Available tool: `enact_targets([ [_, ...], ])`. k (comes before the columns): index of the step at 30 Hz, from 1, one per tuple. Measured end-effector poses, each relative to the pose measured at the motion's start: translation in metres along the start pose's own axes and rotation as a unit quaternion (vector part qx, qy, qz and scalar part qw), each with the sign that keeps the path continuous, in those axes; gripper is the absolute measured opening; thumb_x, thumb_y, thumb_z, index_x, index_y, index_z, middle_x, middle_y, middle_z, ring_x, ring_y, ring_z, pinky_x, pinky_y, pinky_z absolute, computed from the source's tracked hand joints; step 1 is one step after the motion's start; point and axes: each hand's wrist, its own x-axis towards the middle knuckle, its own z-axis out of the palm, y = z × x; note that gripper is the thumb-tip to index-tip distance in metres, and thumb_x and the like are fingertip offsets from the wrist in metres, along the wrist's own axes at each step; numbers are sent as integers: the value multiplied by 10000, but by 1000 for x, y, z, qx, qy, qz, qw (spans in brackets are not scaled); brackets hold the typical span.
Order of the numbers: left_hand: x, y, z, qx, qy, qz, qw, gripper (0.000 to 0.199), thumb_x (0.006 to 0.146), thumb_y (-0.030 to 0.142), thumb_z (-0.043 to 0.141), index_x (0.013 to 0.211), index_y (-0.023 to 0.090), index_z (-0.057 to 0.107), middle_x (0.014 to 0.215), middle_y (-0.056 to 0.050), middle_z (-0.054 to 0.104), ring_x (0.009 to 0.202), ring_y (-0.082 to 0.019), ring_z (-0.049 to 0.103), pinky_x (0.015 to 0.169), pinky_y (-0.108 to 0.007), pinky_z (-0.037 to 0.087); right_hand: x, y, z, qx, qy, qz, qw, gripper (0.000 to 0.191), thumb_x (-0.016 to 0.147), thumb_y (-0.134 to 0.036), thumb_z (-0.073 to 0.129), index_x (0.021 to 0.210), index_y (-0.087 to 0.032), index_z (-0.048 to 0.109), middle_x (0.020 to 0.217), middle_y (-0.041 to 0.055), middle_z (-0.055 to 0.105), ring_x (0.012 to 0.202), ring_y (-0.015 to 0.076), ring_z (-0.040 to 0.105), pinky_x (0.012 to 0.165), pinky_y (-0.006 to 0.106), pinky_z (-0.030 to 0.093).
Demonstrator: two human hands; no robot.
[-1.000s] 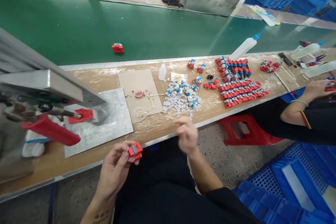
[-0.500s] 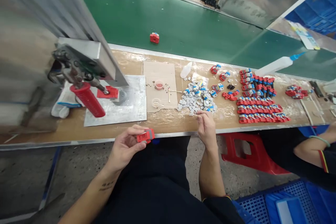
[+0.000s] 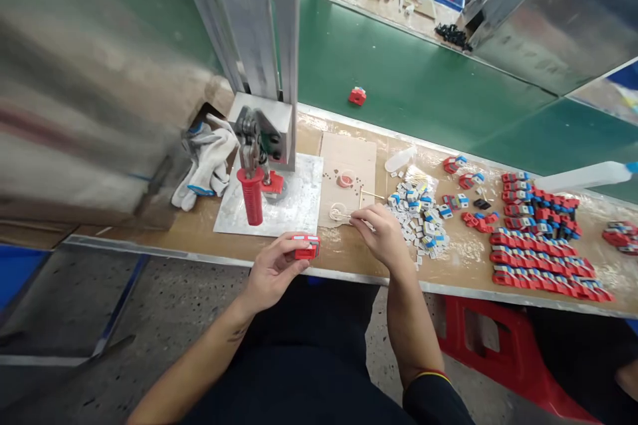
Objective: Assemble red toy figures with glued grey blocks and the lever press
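1. Left hand (image 3: 273,271) pinches red piece (image 3: 306,247) just above the surface's (image 3: 466,249) front edge; palm side grip probably leaves its far side accessible.
2. Right hand (image 3: 381,232) has thumb and index pressed together, seemingly pinching thin stick (image 3: 345,215); low angle likely lets the tip reach into clear dish (image 3: 331,208).
3. Clear dish sits on cardboard (image 3: 349,146), toward its front edge, beside the right fingertips; cardboard presumably catches drips.
4. Grey-white pile (image 3: 423,222) lies right of cardboard, probably for easy reach; red rows (image 3: 535,262) farther right, lined up maybe for counting.
5. Farther back, red dish (image 3: 345,178) on cardboard, apart from clear one, likely avoiding mixing.
6. Versus earlier frame: red piece is turned, grey band less exposed; right hand shifts from the pile's front to clear dish, meeting the stick previously lying there untouched.
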Motion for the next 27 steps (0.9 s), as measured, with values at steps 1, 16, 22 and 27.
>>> enact_targets([
  [1, 3, 0, -2, 15, -5, 3, 1000, 181, 961, 279, 799, 1141, 263, 816, 1121, -78, 800, 975, -188, 789, 820, -261, 651, 2, -1, 0, -1, 1, -10, 1000, 190, 1076, -271, 610, 954, -252, 755, 884, 60, 759, 834, 222, 679, 755, 344, 539],
  [16, 37, -16, -8, 169, 25, 110, 979, 237, 942, 183, 758, 1168, 248, 790, 1164, -97, 805, 995, -210, 810, 815, -289, 662, 47, -11, 8, -2, 0, -138, 990, 193, 1080, -226, 594, 981, -255, 757, 876, 39, 770, 808, 194, 666, 775, 344, 569],
  [22, 36, -21, -7, 173, 32, 179, 968, 324, 936, 169, 790, 1243, 269, 772, 1174, -83, 807, 1050, -208, 801, 899, -310, 668, 41, -4, 10, 60, 10, -136, 989, 123, 1041, -176, 646, 974, -243, 725, 878, 28, 800, 802, 183, 702, 771, 349, 585],
  [27, 34, -22, -9, 168, 26, 160, 972, 256, 939, 207, 807, 1191, 250, 790, 1170, -95, 800, 1021, -202, 801, 845, -297, 681, 37, -1, 12, 72, 11, -77, 994, 106, 1018, -202, 666, 947, -258, 721, 845, 19, 786, 807, 199, 701, 738, 363, 576],
])
